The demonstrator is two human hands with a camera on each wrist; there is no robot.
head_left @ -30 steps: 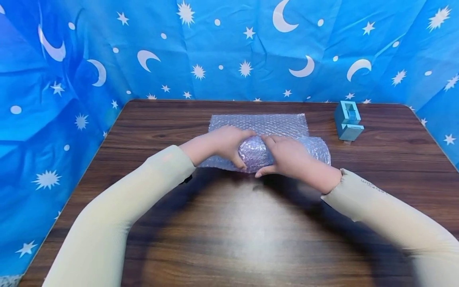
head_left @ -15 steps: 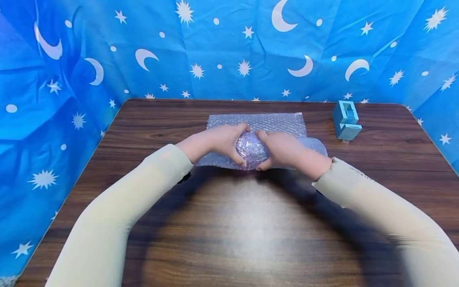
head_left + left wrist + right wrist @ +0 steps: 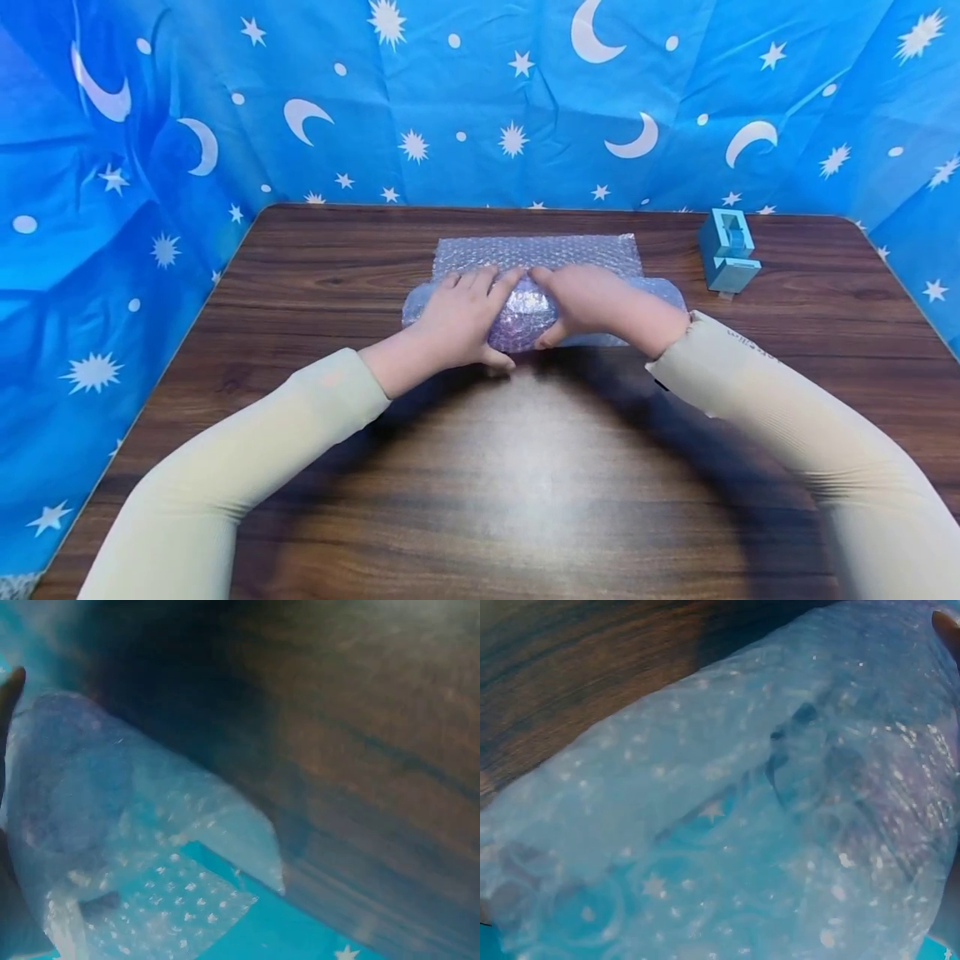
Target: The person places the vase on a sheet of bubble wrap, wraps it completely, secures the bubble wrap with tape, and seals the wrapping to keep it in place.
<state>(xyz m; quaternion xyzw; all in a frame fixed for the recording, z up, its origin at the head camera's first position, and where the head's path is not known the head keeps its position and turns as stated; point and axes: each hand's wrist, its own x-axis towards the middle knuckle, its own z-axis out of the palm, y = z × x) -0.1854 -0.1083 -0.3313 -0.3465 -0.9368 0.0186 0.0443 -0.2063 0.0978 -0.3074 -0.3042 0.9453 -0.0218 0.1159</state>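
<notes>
In the head view a rounded bundle of clear bubble wrap (image 3: 527, 310) lies mid-table. A pinkish-purple thing shows faintly through the layers; its kind cannot be made out. My left hand (image 3: 459, 323) rests on the bundle's left part, fingers spread over the top and thumb at the near side. My right hand (image 3: 588, 302) holds the right part, thumb in front and fingers behind. Behind the bundle, a flat stretch of bubble wrap (image 3: 536, 247) lies on the table. Loose wrap ends stick out at both sides. The left wrist view shows the wrap's left end (image 3: 172, 817), the right wrist view its right end (image 3: 727, 780).
A light-blue tape dispenser (image 3: 729, 252) stands at the table's back right, with a bit of tape at its front. The brown wooden table (image 3: 517, 492) extends toward me. Behind it hangs a blue cloth (image 3: 450, 92) with white moons and stars.
My left hand has shifted from cupping the bundle's side to lying over its left part with fingers spread. My right hand stays on the bundle, slightly higher. A left wrap end is now more visible.
</notes>
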